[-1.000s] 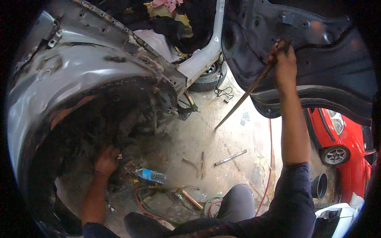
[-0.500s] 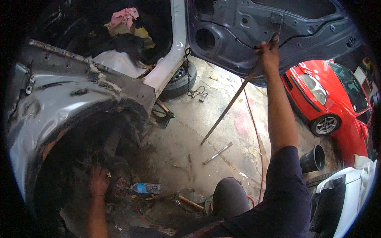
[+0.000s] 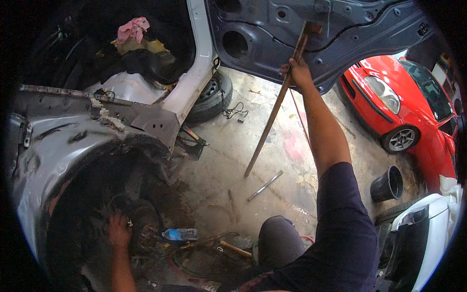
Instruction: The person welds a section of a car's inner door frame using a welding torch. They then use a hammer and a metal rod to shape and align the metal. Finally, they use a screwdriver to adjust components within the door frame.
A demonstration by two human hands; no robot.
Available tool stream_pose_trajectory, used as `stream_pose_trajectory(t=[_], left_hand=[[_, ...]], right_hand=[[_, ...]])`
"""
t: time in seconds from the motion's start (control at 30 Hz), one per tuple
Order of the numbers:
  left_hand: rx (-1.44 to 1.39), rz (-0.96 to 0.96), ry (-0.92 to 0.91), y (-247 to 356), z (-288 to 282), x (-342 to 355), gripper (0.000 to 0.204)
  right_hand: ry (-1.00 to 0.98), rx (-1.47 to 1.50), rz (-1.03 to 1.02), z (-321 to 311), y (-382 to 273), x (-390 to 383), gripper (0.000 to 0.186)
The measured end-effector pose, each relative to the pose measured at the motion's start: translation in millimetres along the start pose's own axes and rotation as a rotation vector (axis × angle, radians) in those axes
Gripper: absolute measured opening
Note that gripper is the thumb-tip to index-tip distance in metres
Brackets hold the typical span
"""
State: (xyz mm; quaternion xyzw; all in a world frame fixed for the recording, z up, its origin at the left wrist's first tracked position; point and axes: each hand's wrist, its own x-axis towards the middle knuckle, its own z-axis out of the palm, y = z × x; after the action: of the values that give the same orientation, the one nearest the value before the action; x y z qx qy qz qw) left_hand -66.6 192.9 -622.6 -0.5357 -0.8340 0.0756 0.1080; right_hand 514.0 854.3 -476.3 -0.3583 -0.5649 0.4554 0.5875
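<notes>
So, long brown bar slanting down by a wheel arch

Stained concrete floor here, red car and black bucket off to the right. Right hand's fingers are wrapped round the bar, its top in front of the grey door. Left hand's down in the dark arch; can't tell if those fingers grip anything.

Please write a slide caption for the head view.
Right hand grips a long bar, left hand inside the wheel arch.
</notes>
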Motion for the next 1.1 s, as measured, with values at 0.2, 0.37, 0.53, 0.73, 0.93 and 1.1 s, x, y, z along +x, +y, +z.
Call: stream_pose_trajectory(t=[0.2, 0.37, 0.53, 0.73, 0.93, 1.1], left_hand=[[0.046, -0.053, -0.002, 4, 2, -6, 0.049], [0.043, -0.071, -0.053, -1, 23, -2, 0.051], [0.122, 0.019, 0.151, -14, 34, -16, 0.048], [0.103, 0.039, 0.061, -12, 27, -9, 0.048], [-0.771, -0.083, 0.16, -37, 53, -19, 0.048], [-0.019, 0.032, 0.112, 6, 8, -6, 0.049]], right_hand=[[0.022, 0.032, 0.025, 45, -29, -41, 0.036], [-0.027, -0.174, -0.006, 58, -22, -72, 0.036], [-0.08, -0.06, -0.012, 107, -20, -102, 0.025], [0.088, -0.153, -0.193, 172, 7, -114, 0.013], [0.142, -0.338, -0.297, 212, 13, -131, 0.017], [0.178, -0.436, -0.395, 197, 21, -128, 0.02]])
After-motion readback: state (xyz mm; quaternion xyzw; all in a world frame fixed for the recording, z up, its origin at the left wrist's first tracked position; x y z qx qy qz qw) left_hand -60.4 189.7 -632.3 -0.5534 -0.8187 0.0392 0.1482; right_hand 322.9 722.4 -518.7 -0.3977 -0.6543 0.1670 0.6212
